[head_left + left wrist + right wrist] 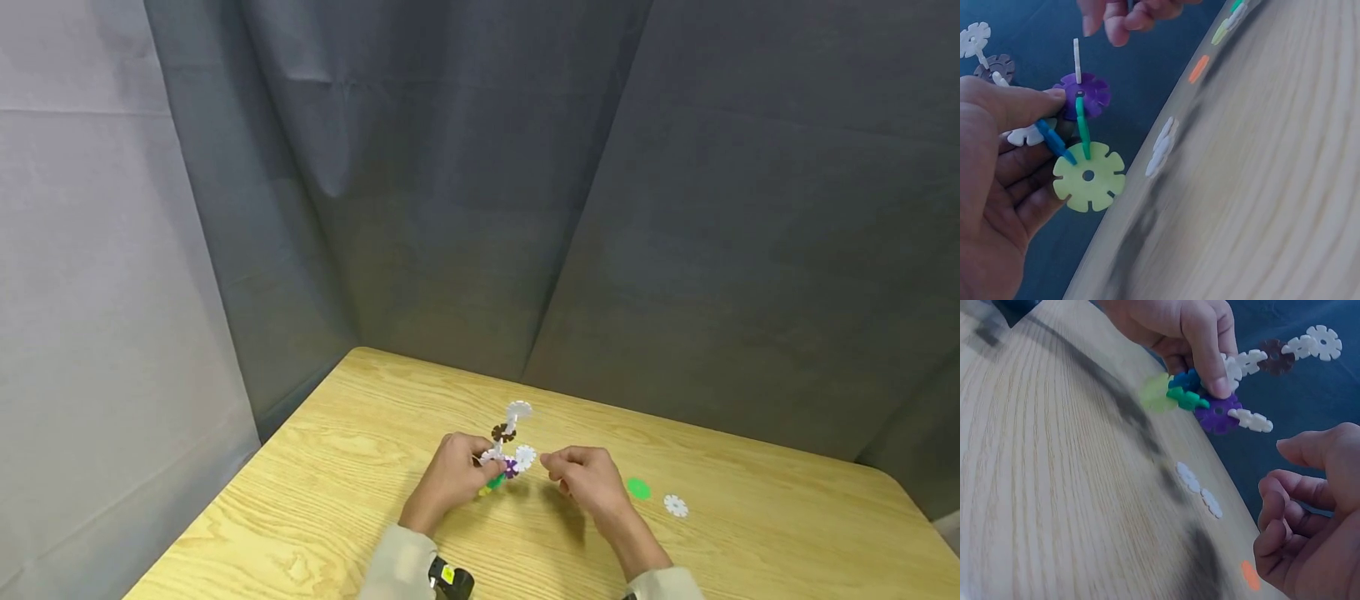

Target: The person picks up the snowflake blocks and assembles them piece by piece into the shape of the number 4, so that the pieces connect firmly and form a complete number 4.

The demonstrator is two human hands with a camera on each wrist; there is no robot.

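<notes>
Plastic snowflake-disc cluster point(506, 454), held just above the wooden table point(337, 500) near its middle: purple disc point(1083, 94), pale yellow-green disc point(1089, 177), green point(1082, 128) and blue point(1054, 142) connectors slotted edge-on, then a chain of white and brown discs rising away, ending in a white disc at top point(519, 410). Left hand point(450, 479) grasps the cluster, thumb tip pressed on the purple disc, fingers curled under the lower pieces. Right hand point(588, 479) sits just beside it, apart from the cluster, fingers loosely curled toward the palm; nothing visible in them from the right wrist view, though the head view is too small to rule out a tiny piece.

Judgement: work looks like adding to or adjusting the build. To do it well, keep the left grip low on the purple hub so the tall chain doesn't flex, bring any new disc in with its notch lined up square to a free notch, and push straight, not twisted, since the slotted joints could pop apart.

Loose on the table to the right: green disc point(638, 489) and white disc point(676, 506), near each other, well apart from the hands. Wrist views show more loose white point(1199, 490) and orange point(1249, 575) pieces lying flat. Grey curtain point(600, 208) behind the table.
</notes>
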